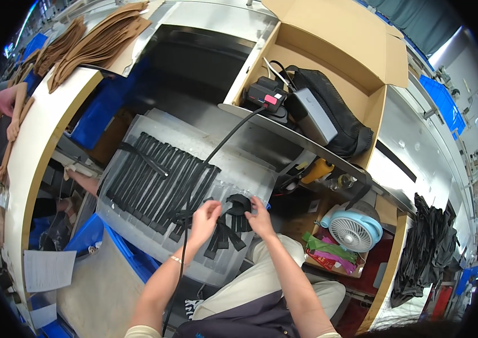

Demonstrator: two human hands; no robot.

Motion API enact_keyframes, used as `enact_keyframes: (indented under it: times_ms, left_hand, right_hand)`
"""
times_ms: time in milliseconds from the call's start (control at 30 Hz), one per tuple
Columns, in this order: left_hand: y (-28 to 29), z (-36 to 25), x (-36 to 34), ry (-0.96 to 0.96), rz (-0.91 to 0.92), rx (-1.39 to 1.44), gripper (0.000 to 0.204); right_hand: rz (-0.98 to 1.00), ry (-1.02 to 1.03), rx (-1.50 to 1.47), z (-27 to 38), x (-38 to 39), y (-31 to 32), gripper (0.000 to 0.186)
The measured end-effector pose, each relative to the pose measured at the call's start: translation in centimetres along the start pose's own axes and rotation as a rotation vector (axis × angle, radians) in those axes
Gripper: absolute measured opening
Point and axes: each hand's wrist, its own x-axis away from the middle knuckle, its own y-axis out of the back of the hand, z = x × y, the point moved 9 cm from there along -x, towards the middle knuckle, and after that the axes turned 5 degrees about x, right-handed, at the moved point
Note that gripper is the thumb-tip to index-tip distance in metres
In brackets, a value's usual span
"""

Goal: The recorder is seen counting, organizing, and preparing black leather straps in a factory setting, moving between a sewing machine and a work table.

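Rows of black fabric strips (151,183) lie side by side on a translucent plastic board (194,262) in front of me. One strip rests slantwise across the row's far left end. My left hand (205,219) is closed in a pinch at the row's right end; what its fingertips hold is hidden. A black strip curls into a loop (239,204) just right of it, and my right hand (260,218) has its fingers closed at the loop's right edge. Loose strip ends (225,241) spread below, between my hands. A black cable (202,160) crosses over the strips and passes my left wrist.
An open cardboard box (383,127) beyond holds a power bank (311,115) and a black mesh pouch (335,107). A light-blue fan (353,231) sits at right, near a black strip bundle (426,248). Brown pieces (98,42) lie far left. Another person's arm (16,115) shows at left.
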Motion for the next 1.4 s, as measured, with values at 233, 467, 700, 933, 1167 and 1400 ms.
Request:
enact_keyframes:
  times_ms: [233, 467, 700, 933, 1167, 1400]
  left_hand:
    - [-5.6, 1.9, -1.4, -0.372, 0.113, -0.839, 0.026]
    - [-2.1, 5.0, -2.0, 0.348, 0.144, 0.532, 0.011]
    - [-1.7, 1.1, -1.4, 0.421, 0.341, 0.561, 0.028]
    - [-2.1, -3.1, -1.4, 0.216, 0.354, 0.501, 0.033]
    - [-4.5, -8.5, 0.9, 0.162, 0.443, 0.596, 0.037]
    - [-6.7, -10.6, 3.8, 0.133, 0.358, 0.535, 0.029]
  right_hand:
    - [0.045, -0.300, -0.131, -3.1, -2.2, -1.8, 0.032]
    - [0.394, -0.470, -0.791, 1.7, 1.0, -3.7, 0.044]
    - [0.416, -0.321, -0.584, 3.4, 1.1, -2.3, 0.021]
    - [-0.141, 0.581, 0.494, 14.1, 4.6, 4.9, 0.041]
    - [-0.037, 0.367, -0.147, 16.1, 8.3, 8.7, 0.039]
    - [-0.037, 0.093, -0.626, 17.0, 10.7, 8.3, 0.054]
